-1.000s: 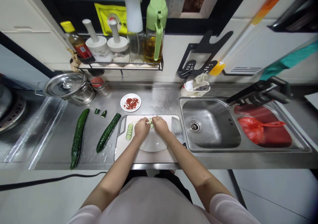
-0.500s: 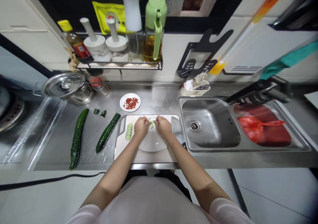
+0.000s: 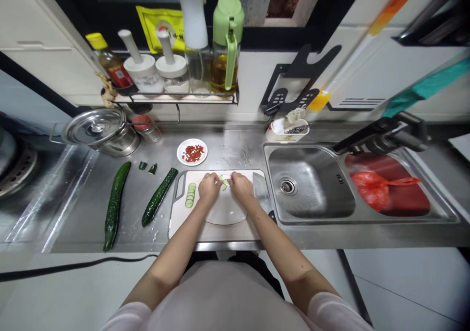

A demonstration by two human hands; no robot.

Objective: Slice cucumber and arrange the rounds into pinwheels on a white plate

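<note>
My left hand [image 3: 208, 188] and my right hand [image 3: 241, 186] meet over the far part of a white plate [image 3: 225, 212]. The fingers of both are closed in a pinch at pale green cucumber slices [image 3: 224, 186] between them; how each slice is gripped is too small to tell. Under the plate lies a cutting board [image 3: 183, 223] with grey handle ends. A row of overlapping cucumber slices [image 3: 190, 195] rests on its left side. Along the right edge, a knife [image 3: 261, 190] lies flat, its dark handle toward me.
Left of the board lie a cut cucumber [image 3: 158, 199], a whole cucumber [image 3: 116, 206] and two end pieces [image 3: 147, 167]. Behind it stands a small plate [image 3: 181, 153] of chopped red pieces. A sink [image 3: 312, 184] is at right, a lidded pot [image 3: 119, 137] at back left.
Both hands stay over the plate, with slight finger movement at the cucumber slices. The whole view has shifted very slightly; nothing else has visibly moved.
</note>
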